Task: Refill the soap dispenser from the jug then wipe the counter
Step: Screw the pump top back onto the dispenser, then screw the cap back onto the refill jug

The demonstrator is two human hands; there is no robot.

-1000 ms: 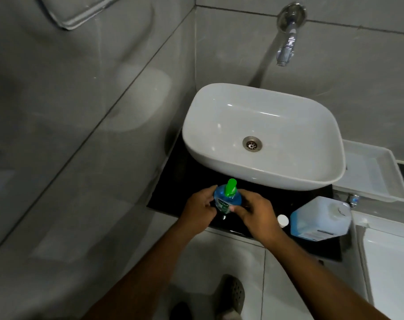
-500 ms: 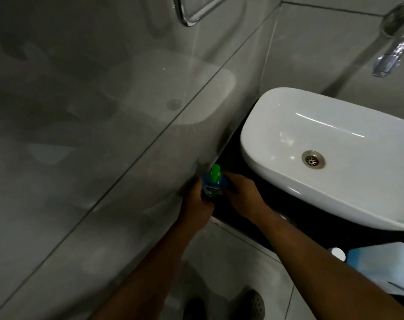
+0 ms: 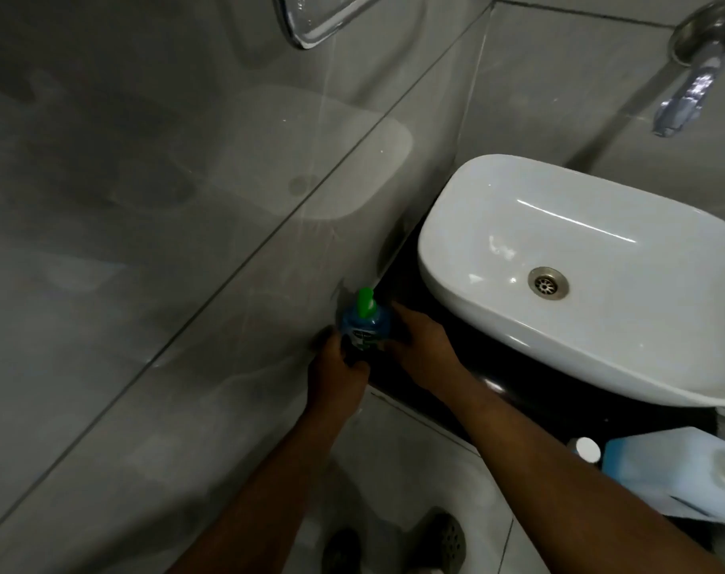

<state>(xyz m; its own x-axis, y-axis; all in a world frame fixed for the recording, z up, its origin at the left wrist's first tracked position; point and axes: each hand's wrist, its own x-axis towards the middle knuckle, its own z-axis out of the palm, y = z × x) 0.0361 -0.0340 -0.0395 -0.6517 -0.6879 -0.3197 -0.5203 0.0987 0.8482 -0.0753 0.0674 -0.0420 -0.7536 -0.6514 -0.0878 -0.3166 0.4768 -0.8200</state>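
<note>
A small blue soap dispenser with a green pump stands upright at the far left corner of the black counter, against the grey wall. My left hand grips its lower body from the front left. My right hand rests against its right side with the fingers curled around it. The clear jug of blue soap lies at the right end of the counter, with its white cap loose beside it.
A white basin fills most of the counter, with a chrome tap on the wall above it. The tiled wall is tight against the dispenser's left. A mirror corner hangs at the top. My sandalled feet stand on the white floor tiles.
The dispenser has gone from the counter's front middle to its far left corner by the wall, both hands staying on it. My view has swung left, pushing the jug to the right edge.
</note>
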